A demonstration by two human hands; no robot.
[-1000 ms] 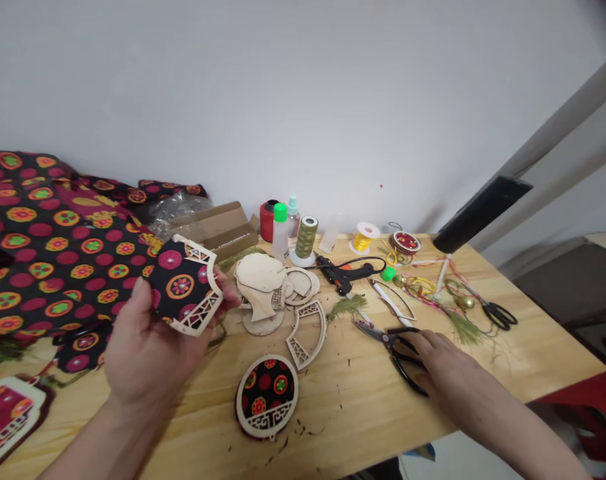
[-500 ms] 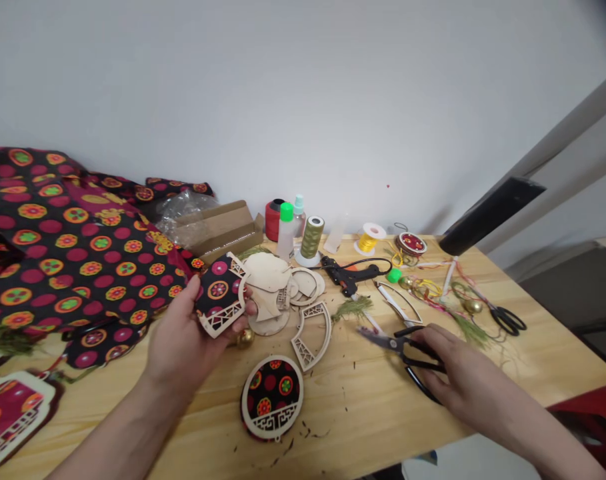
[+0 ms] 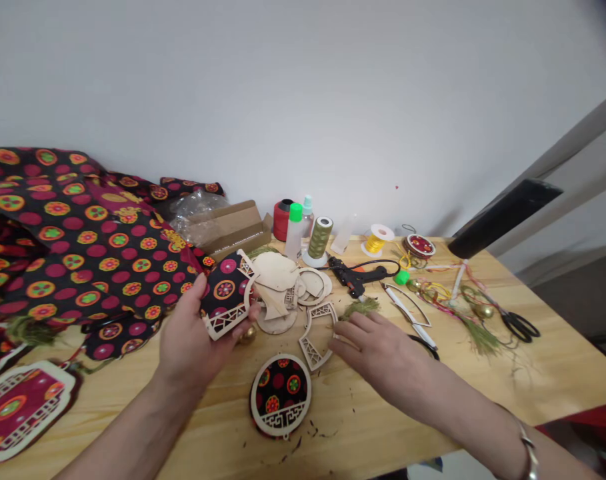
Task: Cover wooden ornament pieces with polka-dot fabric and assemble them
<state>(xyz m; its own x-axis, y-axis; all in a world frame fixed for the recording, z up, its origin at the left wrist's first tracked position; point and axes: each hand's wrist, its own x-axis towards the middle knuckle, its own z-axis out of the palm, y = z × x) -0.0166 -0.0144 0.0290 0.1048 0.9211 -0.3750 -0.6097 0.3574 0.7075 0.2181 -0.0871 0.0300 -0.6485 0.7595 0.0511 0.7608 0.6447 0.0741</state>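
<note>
A cloth piece (image 3: 225, 289) is gripped by the left hand (image 3: 190, 343). The right hand (image 3: 383, 350) is seen beside a frame (image 3: 311, 352); its hold can't be told.

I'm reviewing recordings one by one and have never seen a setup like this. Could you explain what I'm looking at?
There is no machine here, only a person's two bare hands. The view comes from a camera worn on the head, looking forward and down. The left hand holds a fabric-faced piece with a cut-out wooden edge. The right hand is at the edge of a curved wooden frame; whether it touches it, I cannot tell. On the wooden table lie an oval ornament, a glue gun and scissors, with an olive spool towards the back and patterned cloth at the left.
</note>
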